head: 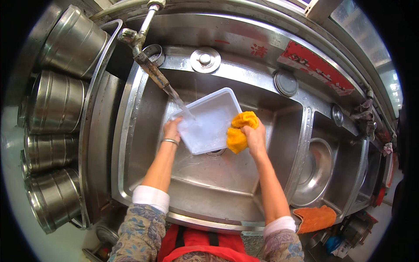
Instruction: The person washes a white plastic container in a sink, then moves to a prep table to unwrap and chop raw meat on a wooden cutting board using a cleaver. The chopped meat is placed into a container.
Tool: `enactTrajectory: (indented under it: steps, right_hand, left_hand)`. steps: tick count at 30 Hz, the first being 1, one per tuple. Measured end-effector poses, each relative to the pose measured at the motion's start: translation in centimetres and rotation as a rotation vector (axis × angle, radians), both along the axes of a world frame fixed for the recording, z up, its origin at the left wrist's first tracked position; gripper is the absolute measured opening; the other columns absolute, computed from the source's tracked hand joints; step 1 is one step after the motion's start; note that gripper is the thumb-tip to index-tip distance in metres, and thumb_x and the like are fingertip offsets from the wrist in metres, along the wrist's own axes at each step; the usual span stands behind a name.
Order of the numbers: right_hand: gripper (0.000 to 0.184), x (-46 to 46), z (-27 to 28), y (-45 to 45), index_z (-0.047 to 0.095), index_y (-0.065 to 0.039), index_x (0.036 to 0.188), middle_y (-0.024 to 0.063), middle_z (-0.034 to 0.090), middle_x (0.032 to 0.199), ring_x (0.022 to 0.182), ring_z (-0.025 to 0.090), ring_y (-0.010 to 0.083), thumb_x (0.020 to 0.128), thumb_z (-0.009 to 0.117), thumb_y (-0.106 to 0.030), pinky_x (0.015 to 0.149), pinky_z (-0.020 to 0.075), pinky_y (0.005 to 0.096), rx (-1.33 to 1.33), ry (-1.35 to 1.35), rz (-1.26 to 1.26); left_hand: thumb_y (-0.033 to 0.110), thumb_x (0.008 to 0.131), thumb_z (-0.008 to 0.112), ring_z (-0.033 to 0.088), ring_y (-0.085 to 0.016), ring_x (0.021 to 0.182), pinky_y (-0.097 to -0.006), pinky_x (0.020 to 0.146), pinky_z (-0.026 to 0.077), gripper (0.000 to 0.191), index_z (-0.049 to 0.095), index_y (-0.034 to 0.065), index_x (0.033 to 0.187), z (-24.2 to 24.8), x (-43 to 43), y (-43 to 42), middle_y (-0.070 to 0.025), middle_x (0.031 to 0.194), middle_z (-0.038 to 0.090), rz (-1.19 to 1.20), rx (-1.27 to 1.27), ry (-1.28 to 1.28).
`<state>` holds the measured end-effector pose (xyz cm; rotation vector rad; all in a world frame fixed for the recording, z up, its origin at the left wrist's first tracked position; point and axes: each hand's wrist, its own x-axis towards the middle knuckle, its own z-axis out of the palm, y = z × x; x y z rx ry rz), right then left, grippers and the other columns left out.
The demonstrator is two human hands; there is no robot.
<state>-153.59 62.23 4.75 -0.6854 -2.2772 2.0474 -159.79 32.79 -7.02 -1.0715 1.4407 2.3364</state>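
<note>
My left hand (172,129) grips the left side of a white rectangular plastic tray (212,122), held tilted over the stainless steel sink basin (209,183). Water runs from the pipe faucet (154,70) onto the tray's left part. A bunched yellow cloth (240,131) is in my right hand (256,136), beside the tray's right edge. Whether the cloth touches the tray I cannot tell. Below the tray's lower edge, the sink drain (216,152) is partly hidden.
Several large steel pots (57,101) line the left side. A steel bowl (312,173) sits in the right-hand basin, with an orange cloth (315,218) draped over the front rim. On the back ledge lie a round metal lid (205,60) and another metal disc (286,83).
</note>
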Motion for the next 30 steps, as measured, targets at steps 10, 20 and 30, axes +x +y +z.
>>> enactTrajectory:
  steps: [10,20,30]
  right_hand:
    - [0.043,7.1,6.6,-5.6,0.065,-0.006,0.106,0.0095,0.052,0.09,0.083,0.054,0.0312,0.063,0.071,-0.002,0.066,0.0469,0.04,0.908,0.449,0.106]
    - [0.048,8.8,2.2,-9.0,0.067,-0.011,0.118,0.0051,0.052,0.089,0.078,0.051,0.0246,0.071,0.066,-0.006,0.07,0.0442,0.0382,0.966,0.578,0.352]
    - [0.049,9.9,1.0,-10.3,0.064,-0.009,0.117,0.0078,0.061,0.091,0.086,0.061,0.0246,0.07,0.064,0.004,0.074,0.0508,0.035,0.598,0.333,0.318]
  left_hand:
    - [0.044,0.095,0.041,0.054,-0.039,0.117,-0.0574,0.106,0.035,0.05,0.052,0.0064,0.126,6.1,-1.4,8.2,-0.0201,0.128,0.056,0.028,0.808,-0.062]
    - [0.025,0.093,0.058,0.06,-0.025,0.108,-0.038,0.095,0.048,0.044,0.052,-0.0009,0.128,10.4,0.0,2.3,-0.0136,0.12,0.062,-0.292,0.399,0.155]
    - [0.013,0.098,0.052,0.063,-0.02,0.101,-0.0342,0.086,0.052,0.027,0.056,-0.0008,0.12,11.8,6.1,2.5,-0.0104,0.112,0.064,0.123,0.2,0.178]
